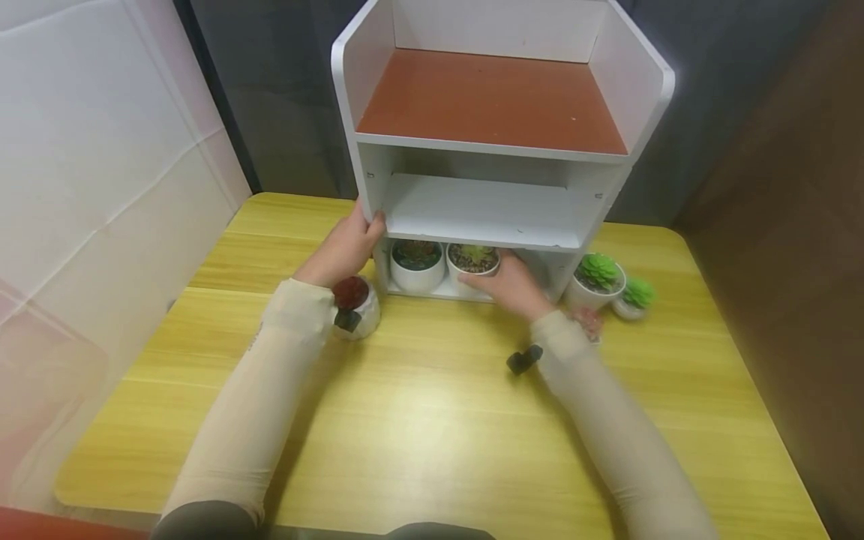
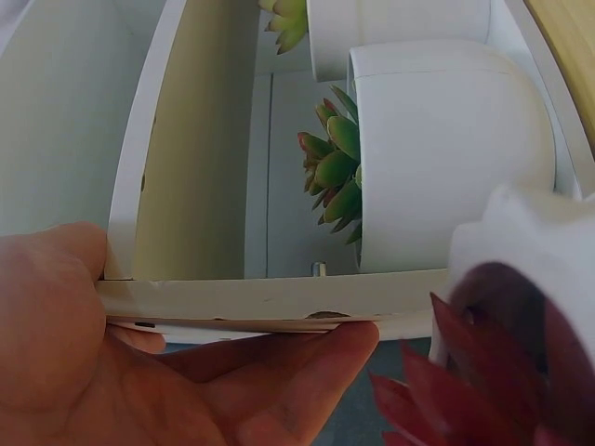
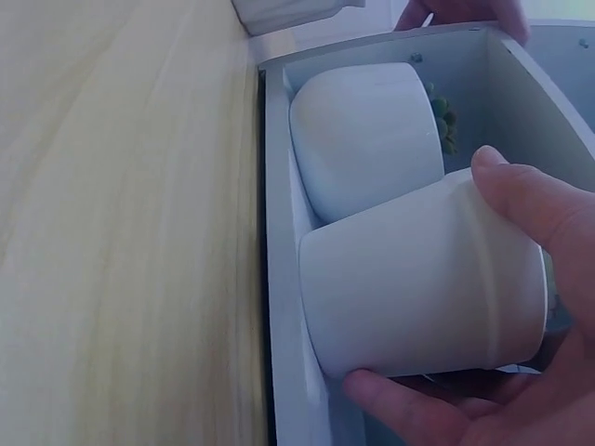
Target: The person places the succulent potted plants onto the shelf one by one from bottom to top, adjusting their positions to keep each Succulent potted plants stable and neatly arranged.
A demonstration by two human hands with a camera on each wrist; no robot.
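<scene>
A white shelf unit (image 1: 482, 145) with a brown top board stands on the table. My left hand (image 1: 347, 247) grips its left side panel, thumb at the front edge and fingers on the outer face. In the lowest compartment, my right hand (image 1: 513, 285) holds a white potted succulent (image 3: 418, 279), thumb and fingers on either side of the pot. That pot leans slightly in the right wrist view. Left of it, a second white potted succulent (image 2: 456, 153) with red-tipped green leaves stands on the bottom board. Some of my right fingers are hidden behind the pot.
A white pot with a dark red succulent (image 1: 351, 292) stands by the unit's left front corner. To the right are a green potted succulent (image 1: 598, 274), a smaller green one (image 1: 636, 296) and a pinkish plant (image 1: 589, 322) partly behind my right forearm. The wooden table (image 1: 405, 420) extends in front.
</scene>
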